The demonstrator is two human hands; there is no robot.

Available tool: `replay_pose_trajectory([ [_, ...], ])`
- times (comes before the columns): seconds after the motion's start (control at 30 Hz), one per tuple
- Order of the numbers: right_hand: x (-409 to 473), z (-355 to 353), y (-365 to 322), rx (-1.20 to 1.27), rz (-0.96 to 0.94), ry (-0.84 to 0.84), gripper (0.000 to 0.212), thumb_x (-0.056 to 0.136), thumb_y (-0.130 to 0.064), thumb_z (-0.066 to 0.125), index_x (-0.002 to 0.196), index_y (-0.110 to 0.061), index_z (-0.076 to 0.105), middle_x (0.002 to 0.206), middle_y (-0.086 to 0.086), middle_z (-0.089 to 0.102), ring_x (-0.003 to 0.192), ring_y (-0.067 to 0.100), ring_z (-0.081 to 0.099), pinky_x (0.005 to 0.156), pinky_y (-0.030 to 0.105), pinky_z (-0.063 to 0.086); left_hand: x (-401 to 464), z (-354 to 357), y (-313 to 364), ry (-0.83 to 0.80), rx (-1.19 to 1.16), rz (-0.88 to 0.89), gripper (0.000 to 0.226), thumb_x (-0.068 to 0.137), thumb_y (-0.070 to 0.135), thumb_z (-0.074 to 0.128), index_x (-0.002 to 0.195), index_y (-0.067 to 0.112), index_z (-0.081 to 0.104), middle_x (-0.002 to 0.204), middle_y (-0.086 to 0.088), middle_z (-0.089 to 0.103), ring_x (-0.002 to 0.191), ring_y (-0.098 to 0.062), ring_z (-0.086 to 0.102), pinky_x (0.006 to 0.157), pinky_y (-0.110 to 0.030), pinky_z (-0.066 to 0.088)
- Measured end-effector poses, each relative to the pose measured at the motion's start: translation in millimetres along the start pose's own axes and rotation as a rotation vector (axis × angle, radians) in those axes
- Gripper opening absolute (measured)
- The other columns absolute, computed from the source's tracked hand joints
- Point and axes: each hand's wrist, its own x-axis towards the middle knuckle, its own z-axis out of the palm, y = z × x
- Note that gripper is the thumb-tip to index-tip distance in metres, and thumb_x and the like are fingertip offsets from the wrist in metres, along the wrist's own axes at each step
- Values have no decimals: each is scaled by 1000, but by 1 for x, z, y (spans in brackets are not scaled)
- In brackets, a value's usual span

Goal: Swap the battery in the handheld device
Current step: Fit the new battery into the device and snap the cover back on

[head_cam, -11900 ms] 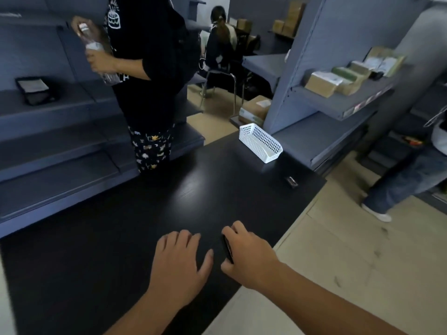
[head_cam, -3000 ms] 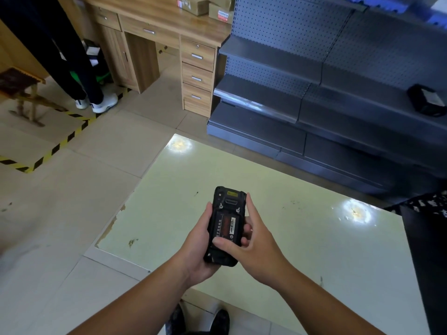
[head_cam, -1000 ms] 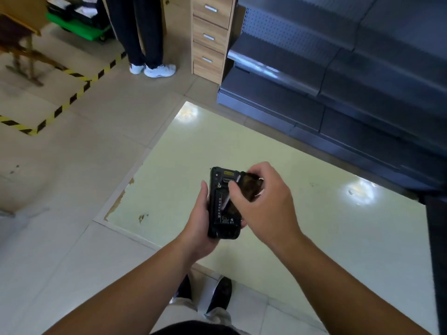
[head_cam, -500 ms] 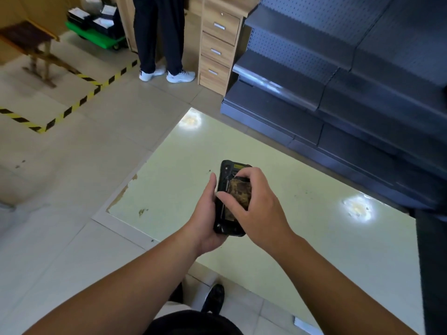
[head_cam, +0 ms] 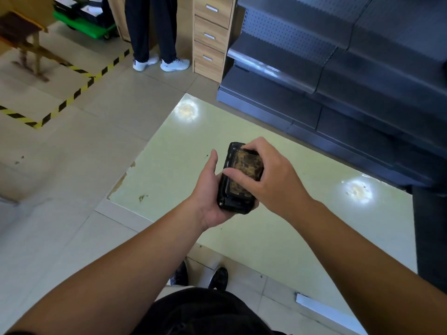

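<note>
Black handheld device point(head_cam: 226, 189) lies back-up in left hand point(head_cam: 209, 189), grip wrapped around its lower body, held in air above pale green tabletop point(head_cam: 278, 238). Battery bay open; battery point(head_cam: 244, 169) with mottled brown-black face sits partly in bay, near end raised. Right hand point(head_cam: 271, 180) grip clamped on battery: thumb on near edge, fingers over far end. Versus half second ago: battery sits lower toward bay. Grey shelving point(head_cam: 338, 68) to right, shelves bare.
</note>
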Motion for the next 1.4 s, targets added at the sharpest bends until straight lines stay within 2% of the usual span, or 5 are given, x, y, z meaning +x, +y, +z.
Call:
replay_pose_trajectory([
  [0.33,-2,-19,-8,-5,-74,38,54,86,-56,74,117,-19,50,106,-5,63,91,17,61,76,40,59,-6,11,6,-62,-18,12,93,91,84,32,126,7,70,110,-20,74,93,-36,72,86,-46,58],
  [0.5,-7,-10,-13,20,-113,120,55,86,-49,79,119,-15,53,104,-9,58,91,13,59,75,30,57,-11,15,3,-86,27,28,88,92,83,31,104,11,79,96,-13,78,83,-28,75,72,-37,60],
  [0.77,-4,-22,-9,30,-132,21,62,83,-62,71,121,-17,50,105,-12,56,93,14,62,75,35,60,-12,13,7,-103,28,61,87,93,81,34,108,8,78,101,-17,77,85,-32,74,84,-45,56],
  [1.2,-17,-8,-1,-262,-144,181,60,90,-61,64,125,-12,62,119,10,52,108,24,47,93,43,45,-24,21,8,-152,316,124,60,97,72,43,111,24,76,96,-5,76,84,-22,73,72,-37,58],
  [1.4,-21,-2,-7,-123,206,220,123,60,-85,72,157,-24,26,144,1,38,133,20,41,111,43,38,-22,12,0,-181,316,137,49,103,59,43,116,23,75,94,-5,80,81,-20,76,67,-33,60],
])
